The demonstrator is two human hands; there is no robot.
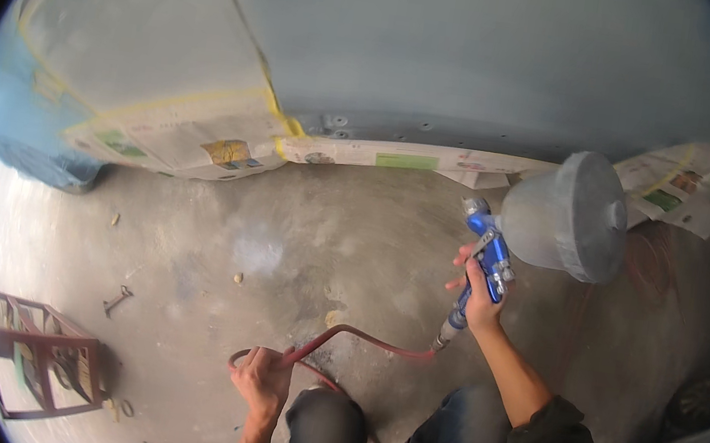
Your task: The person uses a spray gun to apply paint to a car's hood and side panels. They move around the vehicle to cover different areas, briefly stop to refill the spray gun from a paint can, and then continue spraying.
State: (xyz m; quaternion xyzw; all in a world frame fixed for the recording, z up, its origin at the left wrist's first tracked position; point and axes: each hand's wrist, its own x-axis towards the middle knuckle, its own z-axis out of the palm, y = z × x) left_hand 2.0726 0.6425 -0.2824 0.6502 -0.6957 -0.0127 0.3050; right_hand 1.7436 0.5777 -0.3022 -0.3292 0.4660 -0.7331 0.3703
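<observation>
My right hand (481, 296) is wrapped round the grip of a blue spray gun (482, 227), which points to the left. A large grey paint cup (564, 215) with a lid sits on the gun, tilted to the right. From the bottom of the grip runs a red air hose (375, 341). My left hand (264, 380) is closed round that hose, which loops by my fingers and trails down between my knees. Ahead of both hands stands a grey-blue vehicle panel (503, 53), its lower edge apart from the gun.
Masking paper (223, 137) with yellow tape (283, 118) borders the panel's lower edge. A dark red metal rack (42, 351) stands at lower left, near a small metal tool (118, 302) on the concrete floor (218, 239). More red hose (650, 260) lies at right; a car wheel (702, 397) shows at far right.
</observation>
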